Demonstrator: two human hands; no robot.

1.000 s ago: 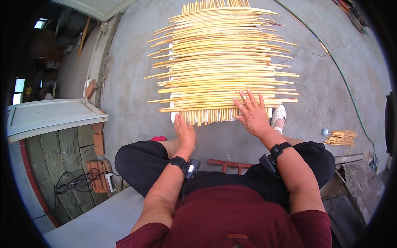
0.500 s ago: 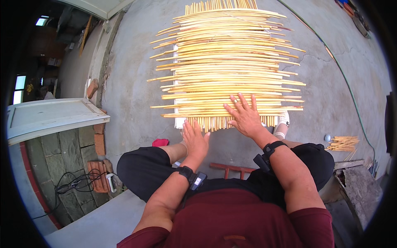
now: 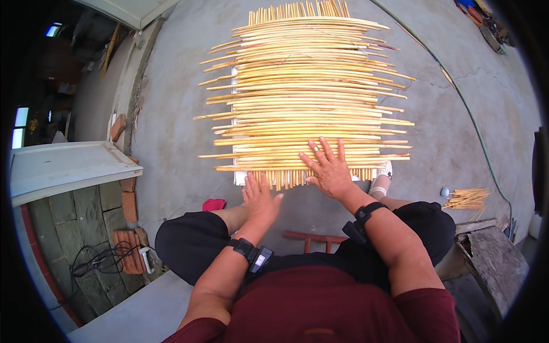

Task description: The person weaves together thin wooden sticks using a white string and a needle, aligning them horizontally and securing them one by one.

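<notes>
A wide mat of pale yellow peeled sticks (image 3: pixel 309 103) lies in front of me, the sticks running crosswise in many rows. Beneath them, lengthwise sticks (image 3: pixel 284 180) poke out at the near edge, and others stick out at the far edge. My right hand (image 3: pixel 330 174) rests flat on the nearest crosswise sticks, fingers spread. At the near left corner of the mat is my left hand (image 3: pixel 261 200), fingers stretched out, beside the ends of the lengthwise sticks. A thin wire or string (image 3: pixel 320 55) curls over the far rows.
A small pile of short sticks (image 3: pixel 466 199) lies at the right beside a pale round object (image 3: pixel 444 192). A green hose (image 3: pixel 474 120) runs along the right. Left are a white door panel (image 3: pixel 74 168), bricks (image 3: pixel 130 206) and black cable (image 3: pixel 100 260). A red cloth (image 3: pixel 214 204) lies near my left leg.
The view has shifted a little, so the whole scene sits slightly lower and further left. Both hands keep nearly the same pose at the mat's near edge.
</notes>
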